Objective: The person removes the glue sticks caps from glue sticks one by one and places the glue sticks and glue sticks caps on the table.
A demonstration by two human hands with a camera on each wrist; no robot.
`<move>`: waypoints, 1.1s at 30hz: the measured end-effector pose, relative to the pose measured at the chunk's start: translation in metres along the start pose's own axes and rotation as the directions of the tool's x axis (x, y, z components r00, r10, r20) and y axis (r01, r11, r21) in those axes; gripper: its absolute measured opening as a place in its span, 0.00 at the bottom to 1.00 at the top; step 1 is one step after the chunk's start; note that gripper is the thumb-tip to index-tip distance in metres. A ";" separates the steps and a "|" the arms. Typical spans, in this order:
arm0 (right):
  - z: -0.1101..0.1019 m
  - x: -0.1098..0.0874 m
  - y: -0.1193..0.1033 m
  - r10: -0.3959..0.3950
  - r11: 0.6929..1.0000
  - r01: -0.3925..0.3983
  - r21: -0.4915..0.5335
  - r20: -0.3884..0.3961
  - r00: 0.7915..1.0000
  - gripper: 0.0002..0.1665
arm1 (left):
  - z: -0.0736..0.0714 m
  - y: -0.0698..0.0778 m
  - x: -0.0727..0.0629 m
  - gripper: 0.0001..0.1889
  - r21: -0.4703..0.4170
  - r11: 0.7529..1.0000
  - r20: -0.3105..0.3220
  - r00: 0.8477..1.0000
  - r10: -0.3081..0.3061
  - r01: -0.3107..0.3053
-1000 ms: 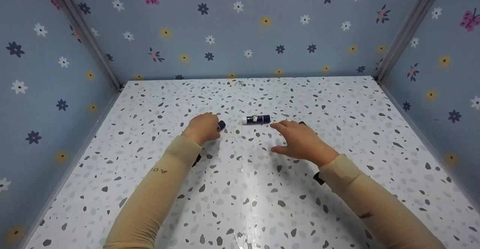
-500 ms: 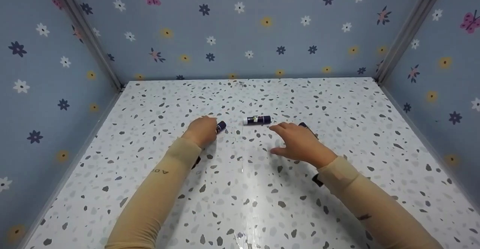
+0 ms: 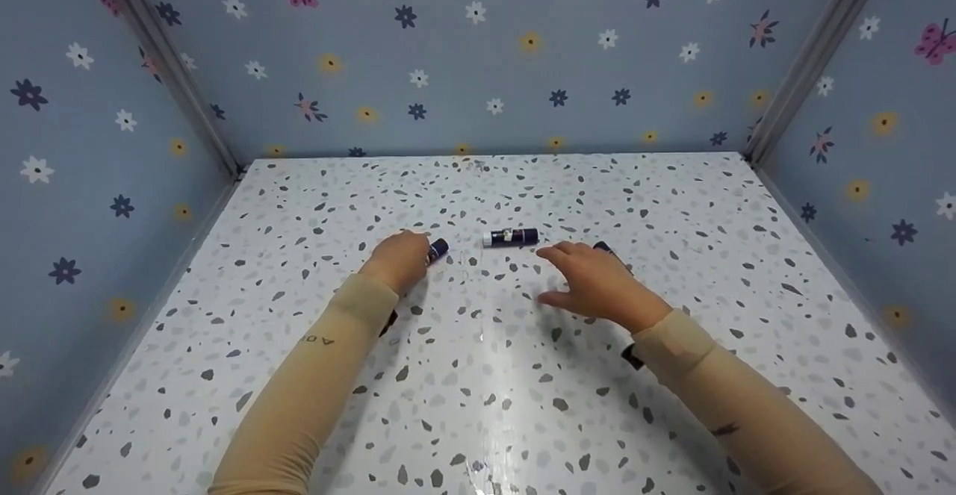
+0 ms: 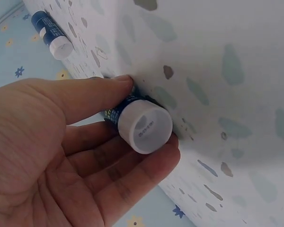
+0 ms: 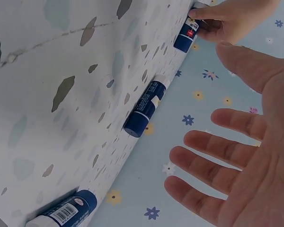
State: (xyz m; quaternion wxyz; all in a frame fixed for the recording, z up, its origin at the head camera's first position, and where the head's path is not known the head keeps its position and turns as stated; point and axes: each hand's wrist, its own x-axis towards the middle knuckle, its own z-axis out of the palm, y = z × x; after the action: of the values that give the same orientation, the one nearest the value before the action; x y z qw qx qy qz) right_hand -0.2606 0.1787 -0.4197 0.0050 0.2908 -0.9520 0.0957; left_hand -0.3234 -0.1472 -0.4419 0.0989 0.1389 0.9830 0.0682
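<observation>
My left hand (image 3: 399, 262) pinches a dark blue glue stick (image 4: 144, 125) between thumb and fingers, low at the tabletop. In the left wrist view its hollow white end faces the camera; its dark blue end (image 3: 439, 248) pokes out beyond the hand in the head view. A second glue stick (image 3: 510, 237) lies on its side between the hands, white end to the left. My right hand (image 3: 597, 280) hovers with spread fingers and holds nothing. Partly hidden behind it, a third glue stick (image 5: 68, 210) lies on the table.
The white speckled tabletop (image 3: 478, 375) is bounded by a blue flowered back panel (image 3: 478, 54) and side panels, a left one (image 3: 97, 144) and a right one (image 3: 866, 144). Dark wrist pieces show beneath both sleeves.
My left hand has drawn back slightly toward the lower left, uncovering more of the glue stick's dark end. The right hand shifts barely, and more of the glue stick behind it shows.
</observation>
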 end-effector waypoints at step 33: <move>-0.021 0.002 0.005 0.026 1.000 -0.026 -0.003 -0.056 0.998 0.44 | -0.034 0.032 -0.026 0.08 0.074 0.993 -0.084 0.991 0.103 -0.097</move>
State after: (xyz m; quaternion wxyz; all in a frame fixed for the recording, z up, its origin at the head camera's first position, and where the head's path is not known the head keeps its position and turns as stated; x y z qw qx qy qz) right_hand -0.2659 0.1862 -0.3995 0.0307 0.2756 -0.9553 0.1020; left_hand -0.2984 -0.1279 -0.3992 0.0473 0.1881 0.9800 0.0447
